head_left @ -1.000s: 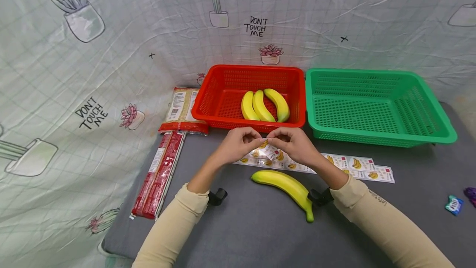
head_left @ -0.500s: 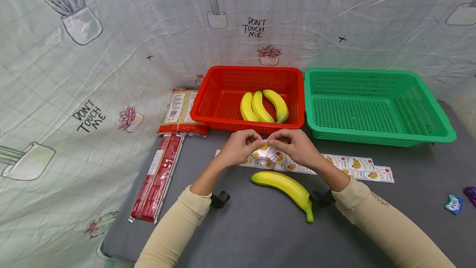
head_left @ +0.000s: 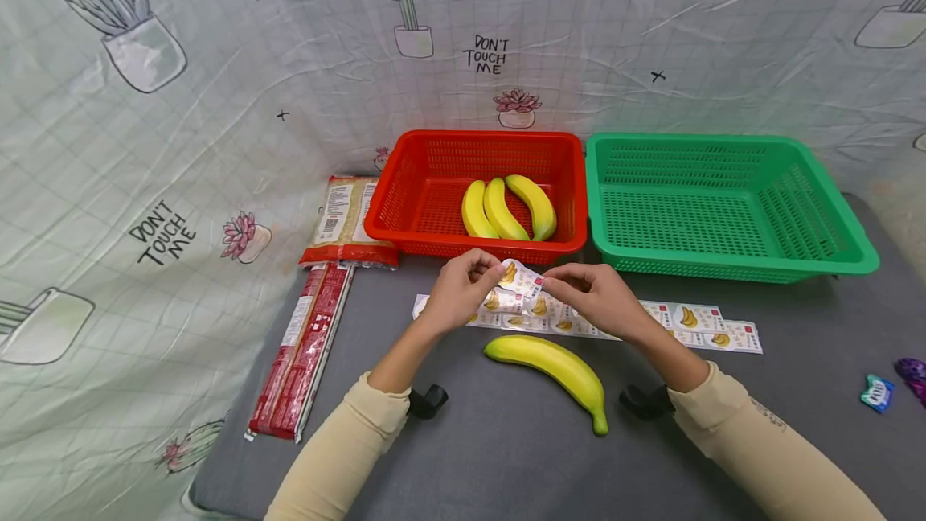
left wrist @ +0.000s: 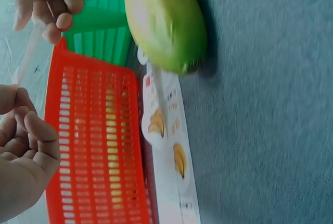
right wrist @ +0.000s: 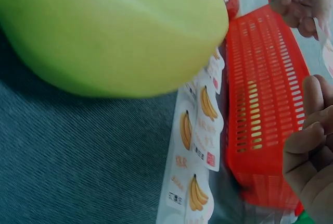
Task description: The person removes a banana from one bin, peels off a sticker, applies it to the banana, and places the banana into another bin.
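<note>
My left hand (head_left: 457, 289) pinches the left end of a small white banana sticker (head_left: 519, 276) between thumb and fingers. Its right corner is pinched by my right hand (head_left: 599, 297). The sticker is stretched between both hands, above several strips of banana stickers (head_left: 700, 320) lying on the table; in the left wrist view it shows nearly edge-on as a thin sheet (left wrist: 29, 57). Nearer me, a single yellow banana (head_left: 555, 368) with a greenish tip lies on the grey table below the strips. My right forearm covers part of the strips.
Behind the hands stands a red basket (head_left: 473, 248) with 3 bananas (head_left: 506, 207) in it. A green basket (head_left: 738, 265) stands to its right. At left lie a bag of grain (head_left: 350, 207) and a long red packet (head_left: 307, 360). Small blue (head_left: 878, 392) and purple packets lie far right.
My hands were fingertip to fingertip over the sticker. Now the right hand has moved right and slightly down to the sticker's corner, so more of it shows. The view has shifted slightly.
</note>
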The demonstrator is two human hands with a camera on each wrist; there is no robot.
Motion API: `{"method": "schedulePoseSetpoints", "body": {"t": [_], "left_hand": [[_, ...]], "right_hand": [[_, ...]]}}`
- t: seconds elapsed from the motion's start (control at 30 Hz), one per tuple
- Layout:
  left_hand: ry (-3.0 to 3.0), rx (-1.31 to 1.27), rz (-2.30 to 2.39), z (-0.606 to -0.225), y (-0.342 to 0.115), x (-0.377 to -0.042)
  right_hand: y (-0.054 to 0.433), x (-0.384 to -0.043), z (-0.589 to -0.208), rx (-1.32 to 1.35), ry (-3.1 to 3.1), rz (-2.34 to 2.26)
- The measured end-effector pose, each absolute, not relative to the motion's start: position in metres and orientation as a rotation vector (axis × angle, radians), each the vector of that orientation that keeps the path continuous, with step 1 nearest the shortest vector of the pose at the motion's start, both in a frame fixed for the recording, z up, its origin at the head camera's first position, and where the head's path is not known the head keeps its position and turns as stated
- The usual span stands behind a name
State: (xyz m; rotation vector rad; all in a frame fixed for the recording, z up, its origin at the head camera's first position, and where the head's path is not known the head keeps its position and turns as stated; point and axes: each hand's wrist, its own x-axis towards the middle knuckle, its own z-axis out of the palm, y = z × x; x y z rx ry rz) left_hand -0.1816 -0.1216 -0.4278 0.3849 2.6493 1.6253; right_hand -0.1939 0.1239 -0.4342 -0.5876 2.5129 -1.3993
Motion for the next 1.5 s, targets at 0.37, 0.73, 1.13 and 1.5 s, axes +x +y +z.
{"method": "schedulePoseSetpoints", "body": {"t": [0.37, 0.73, 1.13, 1.5], "left_hand": [[2.610, 0.433, 1.665, -0.434, -0.108, -0.177], [2.583, 0.495, 1.574, -0.439, -0.102, -0.172], [2.547, 0.737, 1.140, -0.452, -0.106, -0.164], [2.525, 0.753, 1.049, -0.456, -0.100, -0.160]], "right_hand": [[0.123, -0.185, -0.437, -0.538, 2.526, -1.429], [0.138, -0.172, -0.438, -0.559, 2.552, -1.335], [0.140, -0.147, -0.454, -0.653, 2.582, -1.135], [0.141, -0.134, -0.458, -0.587, 2.606, -1.046]]}}
